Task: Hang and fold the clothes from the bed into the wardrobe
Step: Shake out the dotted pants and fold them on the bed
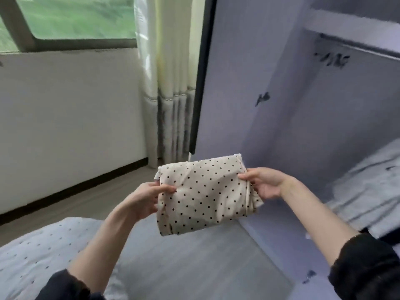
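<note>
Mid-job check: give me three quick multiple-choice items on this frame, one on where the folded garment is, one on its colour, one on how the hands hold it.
1. Where is the folded garment?
A. lying on the bed
B. held in the air in front of the wardrobe
C. on the windowsill

2. What does its fabric look like?
A. cream with dark dots
B. plain red
C. blue stripes

3. How is it held?
A. left hand only
B. right hand only
C. both hands, one at each end

Answers:
1 B: it hangs above the floor, with the wardrobe behind it.
2 A: dark dots cover pale cream cloth.
3 C: the left hand and the right hand each grip an end.
</note>
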{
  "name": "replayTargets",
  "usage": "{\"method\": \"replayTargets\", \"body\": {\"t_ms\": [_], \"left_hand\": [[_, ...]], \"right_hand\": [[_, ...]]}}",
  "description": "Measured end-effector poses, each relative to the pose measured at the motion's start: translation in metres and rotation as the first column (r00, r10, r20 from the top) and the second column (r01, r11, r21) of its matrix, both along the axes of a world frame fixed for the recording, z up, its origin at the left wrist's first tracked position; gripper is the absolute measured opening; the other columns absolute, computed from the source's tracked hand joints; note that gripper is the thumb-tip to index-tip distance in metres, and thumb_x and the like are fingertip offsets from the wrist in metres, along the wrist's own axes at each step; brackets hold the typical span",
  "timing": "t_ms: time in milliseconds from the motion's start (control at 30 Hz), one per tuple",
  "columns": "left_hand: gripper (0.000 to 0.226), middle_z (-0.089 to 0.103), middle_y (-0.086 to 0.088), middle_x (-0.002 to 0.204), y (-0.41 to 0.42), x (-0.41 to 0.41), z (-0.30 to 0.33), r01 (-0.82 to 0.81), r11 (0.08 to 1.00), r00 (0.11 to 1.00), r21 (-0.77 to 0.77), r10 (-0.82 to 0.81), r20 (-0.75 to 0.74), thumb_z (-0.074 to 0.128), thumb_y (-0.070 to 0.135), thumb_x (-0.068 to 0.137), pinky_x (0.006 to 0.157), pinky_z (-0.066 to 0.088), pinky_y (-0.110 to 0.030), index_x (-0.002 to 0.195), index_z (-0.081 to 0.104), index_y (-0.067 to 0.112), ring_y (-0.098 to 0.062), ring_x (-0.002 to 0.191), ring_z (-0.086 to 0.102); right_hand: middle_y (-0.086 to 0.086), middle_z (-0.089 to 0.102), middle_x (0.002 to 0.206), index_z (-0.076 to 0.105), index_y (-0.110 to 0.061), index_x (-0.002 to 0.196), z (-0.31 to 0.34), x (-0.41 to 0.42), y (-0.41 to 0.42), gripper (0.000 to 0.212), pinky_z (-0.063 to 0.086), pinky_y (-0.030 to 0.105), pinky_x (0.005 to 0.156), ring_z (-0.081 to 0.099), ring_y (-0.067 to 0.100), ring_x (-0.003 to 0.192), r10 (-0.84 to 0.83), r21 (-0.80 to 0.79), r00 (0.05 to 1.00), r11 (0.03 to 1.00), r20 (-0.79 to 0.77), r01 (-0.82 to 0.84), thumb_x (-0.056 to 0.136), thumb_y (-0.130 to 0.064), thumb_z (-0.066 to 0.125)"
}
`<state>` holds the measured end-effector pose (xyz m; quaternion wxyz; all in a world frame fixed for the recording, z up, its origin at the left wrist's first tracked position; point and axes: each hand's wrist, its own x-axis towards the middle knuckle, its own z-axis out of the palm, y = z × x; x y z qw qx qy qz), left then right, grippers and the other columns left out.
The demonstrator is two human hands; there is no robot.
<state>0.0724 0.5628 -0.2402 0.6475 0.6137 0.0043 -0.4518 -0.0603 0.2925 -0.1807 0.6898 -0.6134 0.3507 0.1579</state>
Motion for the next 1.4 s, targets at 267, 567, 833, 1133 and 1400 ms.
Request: {"method": "replayTargets", "body": {"t_ms": [267,567,833,1133,1400], "left_hand": [[0.058,0.069,-0.012,0.096,-0.202,-0.009,0.077,0.327,0.942,0.939,-0.08,-0.314,0.14,0.082,0.014,0.056,0.076,0.053,-0.035,0.11,0.063,0.002,-0.024,0.085,0.064],[0.064,0.066,-0.016,0.116,-0.355,0.009,0.242,0.575,0.784,0.781,-0.234,-0.442,0.441,0.079,0.017,0.06,0.079,0.057,-0.037,0.118,0.059,0.0,-0.031,0.107,0.064],[0.031,0.069,-0.009,0.112,-0.46,0.019,0.347,0.71,0.662,0.648,-0.242,-0.478,0.593,0.067,0.012,0.081,0.075,0.053,-0.035,0.111,0.061,0.007,-0.023,0.1,0.066],[0.032,0.069,-0.009,0.111,-0.602,-0.003,0.41,0.806,0.533,0.562,-0.259,-0.55,0.618,0.065,0.012,0.084,0.067,0.056,-0.033,0.115,0.059,0.008,-0.021,0.097,0.067],[0.031,0.067,-0.01,0.11,-0.73,-0.011,0.413,0.821,0.563,0.488,-0.091,-0.612,0.622,0.065,0.011,0.086,0.08,0.049,-0.037,0.116,0.059,0.003,-0.021,0.097,0.063]], "right_hand": [[0.012,0.066,0.107,0.062,-0.01,0.108,0.078,-0.086,-0.151,0.02,0.051,0.043,0.086,0.063,0.026,0.097,-0.285,-0.018,0.943,0.956,0.172,0.292,0.091,-0.009,0.051],[0.011,0.065,0.109,0.06,-0.008,0.115,0.229,-0.127,-0.234,0.031,0.051,0.043,0.083,0.062,0.026,0.098,-0.416,-0.138,0.809,0.85,0.415,0.508,0.085,-0.013,0.056],[0.01,0.066,0.107,0.061,-0.009,0.11,0.316,-0.137,-0.279,0.021,0.048,0.048,0.085,0.061,0.027,0.101,-0.494,-0.192,0.646,0.689,0.581,0.699,0.093,-0.014,0.05],[0.008,0.066,0.109,0.055,-0.01,0.123,0.365,-0.167,-0.372,0.03,0.05,0.041,0.074,0.065,0.024,0.094,-0.601,-0.196,0.491,0.489,0.631,0.85,0.094,-0.017,0.05],[0.009,0.064,0.099,0.055,-0.005,0.121,0.371,-0.17,-0.485,0.029,0.05,0.041,0.071,0.062,0.024,0.085,-0.633,-0.32,0.518,0.409,0.575,0.855,0.094,-0.013,0.054]]}}
